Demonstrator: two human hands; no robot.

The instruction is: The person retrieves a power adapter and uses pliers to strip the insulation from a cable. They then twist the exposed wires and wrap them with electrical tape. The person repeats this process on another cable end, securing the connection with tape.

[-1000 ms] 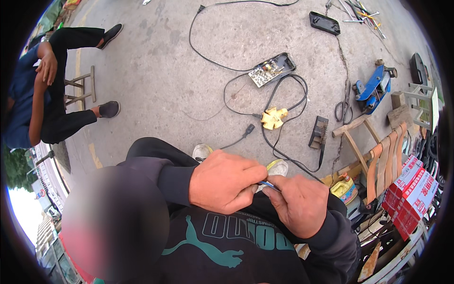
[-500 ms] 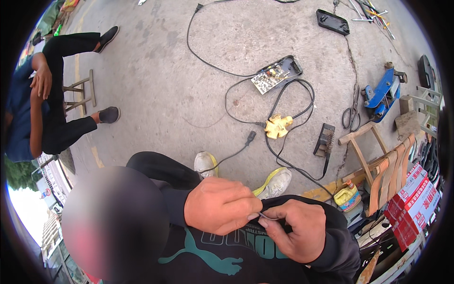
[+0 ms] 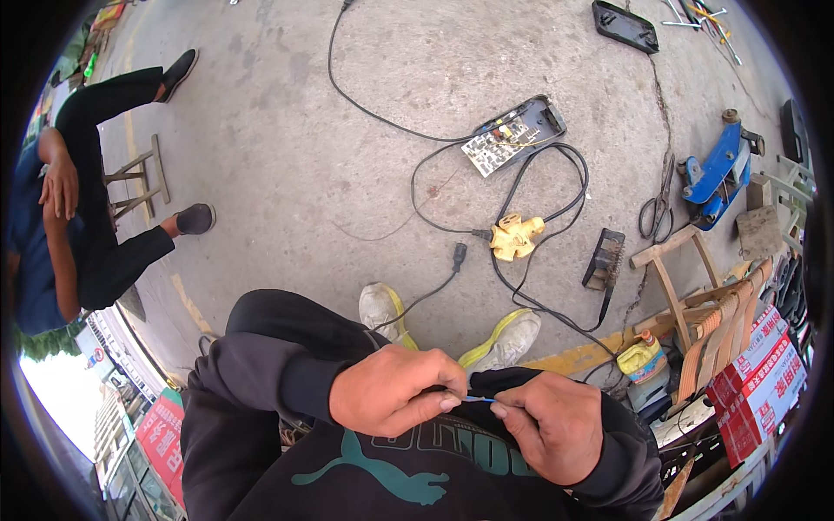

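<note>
Close over my lap, both hands pinch a thin wire point(image 3: 479, 398), whose short visible stretch is blue. My left hand point(image 3: 391, 395) holds one end between thumb and forefinger. On the other end, my right hand point(image 3: 556, 425) has thumb and forefinger pressed together. A black cable with a dark plug point(image 3: 458, 253) runs along the ground past my shoe toward my lap; I cannot see whether it joins the wire. Beyond my feet, a circuit board point(image 3: 497, 153) lies tilted in an open black case point(image 3: 549, 117). A yellow multi-socket adapter point(image 3: 516, 237) has black cords attached.
To the right are a black soldering-iron stand point(image 3: 601, 260), scissors point(image 3: 658, 213), a blue jack point(image 3: 719, 178), a folding stool point(image 3: 721, 317), a yellow bottle point(image 3: 640, 358) and a red-and-white box point(image 3: 754, 382). A black cover point(image 3: 625, 26) lies farther off. At left sits another person point(image 3: 65, 191).
Blue now shows on the wire between my fingers, where a grey bent piece showed before. The blurred round shape at lower left has gone, uncovering my left sleeve.
</note>
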